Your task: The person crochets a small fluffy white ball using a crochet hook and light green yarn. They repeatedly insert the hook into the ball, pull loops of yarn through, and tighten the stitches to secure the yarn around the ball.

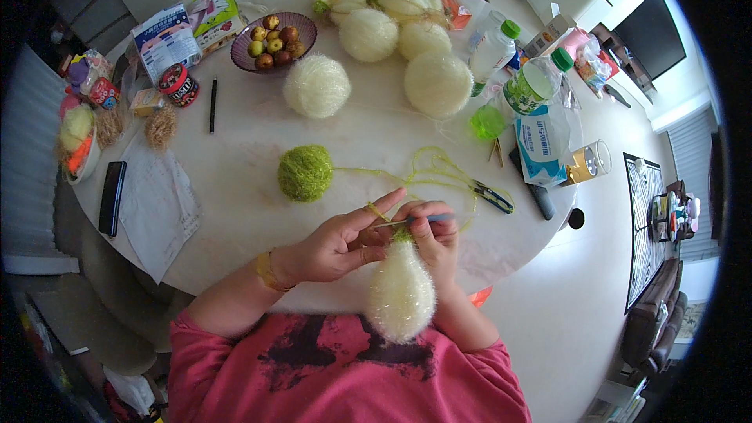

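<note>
A crochet hook [436, 218] with a grey-blue handle is in my right hand [436, 241], its metal shaft pointing left over the green top of a cream, fuzzy crocheted gourd [402, 299]. My left hand [335, 247] pinches the gourd's green neck from the other side, and green yarn loops around its raised index finger. That yarn runs over the table to a green yarn ball [305, 173]. Loose green strands [437, 167] curl beyond my hands, near a pair of thread snips [493, 197]. The hook's tip is too small to make out.
Cream yarn balls [317, 86] and several finished cream gourds [405, 3] lie farther back. A purple fruit bowl [274, 41] stands at the back left. Bottles [531, 85], a tissue pack [539, 147] and a glass of drink [587, 163] line the right side. A phone [112, 198] and paper [154, 205] lie left.
</note>
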Demonstrator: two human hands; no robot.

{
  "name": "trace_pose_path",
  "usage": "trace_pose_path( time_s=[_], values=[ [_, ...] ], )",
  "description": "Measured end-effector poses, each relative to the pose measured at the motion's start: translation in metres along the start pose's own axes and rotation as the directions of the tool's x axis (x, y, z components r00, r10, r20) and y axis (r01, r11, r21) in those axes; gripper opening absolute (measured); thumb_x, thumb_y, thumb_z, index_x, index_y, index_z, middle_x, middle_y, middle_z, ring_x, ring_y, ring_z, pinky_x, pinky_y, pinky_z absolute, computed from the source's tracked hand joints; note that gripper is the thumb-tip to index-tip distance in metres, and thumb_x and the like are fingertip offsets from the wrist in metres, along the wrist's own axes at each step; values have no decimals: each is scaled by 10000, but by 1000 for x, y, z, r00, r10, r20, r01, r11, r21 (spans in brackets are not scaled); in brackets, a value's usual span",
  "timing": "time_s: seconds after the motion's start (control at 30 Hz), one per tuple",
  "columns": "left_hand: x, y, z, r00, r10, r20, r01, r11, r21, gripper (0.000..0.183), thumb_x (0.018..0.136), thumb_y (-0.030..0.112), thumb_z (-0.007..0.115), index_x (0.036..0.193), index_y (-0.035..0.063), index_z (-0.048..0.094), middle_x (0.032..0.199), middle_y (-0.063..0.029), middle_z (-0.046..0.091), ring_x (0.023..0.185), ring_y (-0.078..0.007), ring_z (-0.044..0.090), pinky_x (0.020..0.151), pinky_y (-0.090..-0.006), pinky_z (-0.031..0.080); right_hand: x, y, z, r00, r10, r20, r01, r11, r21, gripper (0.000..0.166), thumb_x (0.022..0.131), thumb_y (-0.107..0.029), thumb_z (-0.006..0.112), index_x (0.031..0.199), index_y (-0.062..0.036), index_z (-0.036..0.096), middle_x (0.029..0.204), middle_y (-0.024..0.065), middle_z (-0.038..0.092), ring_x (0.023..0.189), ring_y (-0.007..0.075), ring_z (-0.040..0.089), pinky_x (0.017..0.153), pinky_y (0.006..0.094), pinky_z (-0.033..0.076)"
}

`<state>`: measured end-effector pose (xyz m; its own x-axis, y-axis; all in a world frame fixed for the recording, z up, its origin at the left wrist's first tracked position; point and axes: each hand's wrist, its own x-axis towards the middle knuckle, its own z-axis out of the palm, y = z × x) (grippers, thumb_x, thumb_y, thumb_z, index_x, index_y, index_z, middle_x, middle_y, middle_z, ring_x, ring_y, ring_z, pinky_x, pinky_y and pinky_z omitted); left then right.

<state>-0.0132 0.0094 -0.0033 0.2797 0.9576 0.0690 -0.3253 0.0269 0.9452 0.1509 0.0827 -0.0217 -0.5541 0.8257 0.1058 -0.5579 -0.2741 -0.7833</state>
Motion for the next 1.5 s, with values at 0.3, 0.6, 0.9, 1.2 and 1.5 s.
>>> trace_pose_path(
  time_s=[0.3, 0.6, 0.9, 1.2, 1.5],
  values=[
    [0, -9, 0, 981, 64, -183, -74, 996, -47, 909, 814, 21, 717, 1508, 110, 137, 1005, 13, 549, 981, -56, 516, 884, -198, 421, 2, 3, 1, 993, -106, 56, 108, 993, -40, 90, 904, -67, 601, 980, -19, 590, 974, 132, 619, 922, 231, 595, 824, 342, 476],
    [2, -9, 7, 958, -13, -287, -39, 984, -176, 840, 783, -46, 713, 1474, 63, 247, 1014, -19, 631, 936, -66, 584, 822, -200, 471, 6, -17, -2, 906, -256, 338, 411, 727, -550, 100, 852, -38, 635, 950, -20, 629, 996, 140, 646, 926, 245, 615, 777, 348, 509],
    [-4, -2, 6, 941, -174, -289, 62, 932, -358, 738, 745, -31, 752, 1391, 13, 399, 1087, -63, 652, 920, -68, 595, 836, -221, 490, 11, -28, 3, 586, -357, 728, 796, 84, -600, 192, 727, -43, 692, 917, -50, 663, 959, 126, 671, 806, 244, 643, 679, 325, 523],
    [-6, 2, 6, 945, -155, -289, 67, 954, -293, 751, 773, -49, 715, 1421, 10, 340, 1047, -52, 649, 969, -77, 589, 865, -223, 480, 7, -12, -1, 978, -102, 181, 174, 877, -448, 112, 845, -1, 650, 957, -2, 650, 948, 165, 682, 892, 250, 655, 786, 329, 510],
    [-6, -2, 6, 947, -183, -264, 81, 931, -355, 733, 758, -30, 739, 1399, 22, 388, 1045, -32, 651, 947, -92, 605, 836, -230, 500, 11, -26, 1, 510, -341, 790, 802, -144, -580, 286, 723, -107, 661, 1003, -48, 670, 955, 139, 677, 802, 243, 638, 668, 327, 529]
  ],
)
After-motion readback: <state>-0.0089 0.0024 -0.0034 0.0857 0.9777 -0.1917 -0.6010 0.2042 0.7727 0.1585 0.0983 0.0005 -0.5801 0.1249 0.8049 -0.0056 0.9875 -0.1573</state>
